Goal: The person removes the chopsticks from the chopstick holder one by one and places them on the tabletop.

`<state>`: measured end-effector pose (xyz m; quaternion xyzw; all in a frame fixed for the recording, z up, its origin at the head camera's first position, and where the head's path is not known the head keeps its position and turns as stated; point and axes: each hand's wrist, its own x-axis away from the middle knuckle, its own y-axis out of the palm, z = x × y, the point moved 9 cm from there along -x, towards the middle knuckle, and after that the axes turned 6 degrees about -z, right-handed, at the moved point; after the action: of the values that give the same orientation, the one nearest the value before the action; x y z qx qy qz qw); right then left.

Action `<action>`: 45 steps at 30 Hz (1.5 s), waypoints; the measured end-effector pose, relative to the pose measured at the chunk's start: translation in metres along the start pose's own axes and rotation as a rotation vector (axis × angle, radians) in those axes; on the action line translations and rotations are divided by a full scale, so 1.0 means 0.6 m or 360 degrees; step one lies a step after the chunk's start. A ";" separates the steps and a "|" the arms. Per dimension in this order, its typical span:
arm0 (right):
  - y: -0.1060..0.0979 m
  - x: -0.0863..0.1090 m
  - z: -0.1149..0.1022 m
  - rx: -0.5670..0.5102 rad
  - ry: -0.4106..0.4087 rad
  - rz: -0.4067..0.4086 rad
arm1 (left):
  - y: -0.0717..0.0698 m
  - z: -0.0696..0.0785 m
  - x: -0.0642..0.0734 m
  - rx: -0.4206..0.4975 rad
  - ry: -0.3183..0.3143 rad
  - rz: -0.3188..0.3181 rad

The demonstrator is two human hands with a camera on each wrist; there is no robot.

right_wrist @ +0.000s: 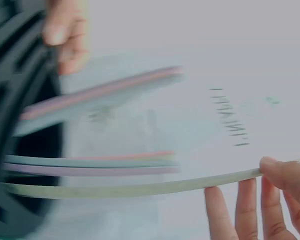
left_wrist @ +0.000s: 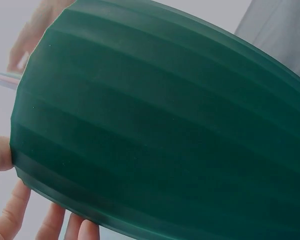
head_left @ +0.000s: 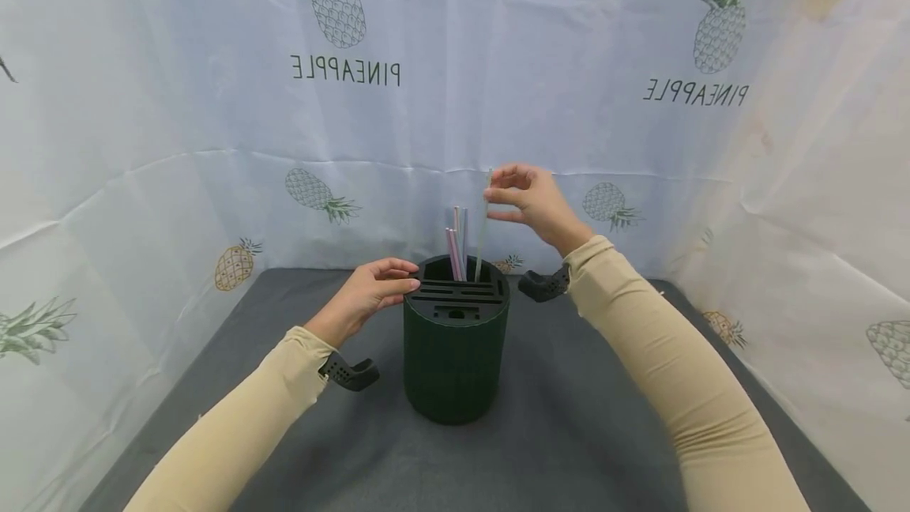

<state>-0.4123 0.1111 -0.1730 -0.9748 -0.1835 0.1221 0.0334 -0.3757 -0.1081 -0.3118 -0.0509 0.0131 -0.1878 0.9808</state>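
A dark green round knife holder (head_left: 455,374) with a slotted black top (head_left: 455,292) stands upright on the table. At the left of its rim, my left hand (head_left: 366,295) holds it, with thumb at the edge and fingertips against the ribbed side (left_wrist: 140,120). My right hand (head_left: 529,200) is raised above the back right of the holder and pinches the upper end of a pale green straw (right_wrist: 115,191). That straw's lower end is hidden inside the large rear opening. Several pink, purple and clear-bluish straws (head_left: 456,255) lean in the same opening.
A dark grey cloth (head_left: 341,449) covers the table. White curtain with pineapple prints (head_left: 441,117) hangs behind and along both sides, close to the table's back edge. A black wrist mount (head_left: 543,284) sticks out under the right wrist, near the holder.
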 end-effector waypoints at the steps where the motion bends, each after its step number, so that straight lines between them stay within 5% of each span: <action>1: -0.007 0.002 -0.017 -0.0045 -0.0044 0.0021 | -0.001 0.000 0.000 0.0000 0.0000 0.0002; 10: -0.108 0.043 -0.156 -0.0585 -0.0474 0.0303 | -0.006 0.002 0.002 0.0014 0.0001 0.0010; 16: -0.169 0.081 -0.161 -0.0650 -0.0487 0.0433 | -0.009 0.001 0.003 -0.0001 0.0005 0.0015; 21: -0.190 0.095 -0.077 -0.0451 -0.0266 0.0400 | -0.010 0.000 0.002 -0.0005 0.0008 0.0011; 30: -0.179 0.116 0.163 -0.0114 0.0333 0.0275 | -0.005 -0.003 0.003 0.0002 0.0012 -0.0003; 36: -0.152 0.120 0.313 0.0083 0.0545 0.0231 | -0.004 -0.002 0.002 0.0000 0.0005 0.0005; 45: -0.134 0.117 0.430 0.0112 0.0762 0.0327 | 0.001 -0.001 0.000 -0.0003 0.0003 -0.0019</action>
<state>-0.4416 0.2169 -0.4298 -0.9877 -0.0661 -0.1031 0.0972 -0.3754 -0.1079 -0.3126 -0.0518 0.0140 -0.1937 0.9796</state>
